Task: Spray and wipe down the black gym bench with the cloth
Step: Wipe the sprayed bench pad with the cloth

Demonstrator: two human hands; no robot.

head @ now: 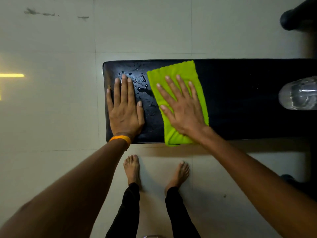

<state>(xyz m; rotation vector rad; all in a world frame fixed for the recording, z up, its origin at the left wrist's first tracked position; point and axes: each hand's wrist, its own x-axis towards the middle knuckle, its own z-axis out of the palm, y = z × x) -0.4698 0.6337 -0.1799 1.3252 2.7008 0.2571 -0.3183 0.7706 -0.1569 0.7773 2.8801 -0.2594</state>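
The black gym bench [240, 100] runs across the view from centre to the right edge. Water droplets [142, 86] lie on its left end. A lime-green cloth [173, 73] is spread flat on the pad, reaching from the far edge to the near edge. My right hand [180, 103] presses flat on the cloth with fingers spread. My left hand [125, 107] rests flat on the bench's left end, palm down, holding nothing; an orange band circles that wrist. A clear bottle [298, 95] lies on the bench at the right.
Pale tiled floor [51, 117] surrounds the bench. My bare feet [132, 169] stand just in front of its near edge. A dark piece of gym equipment [295, 18] sits at the top right, and another dark object [288, 179] lies low on the right.
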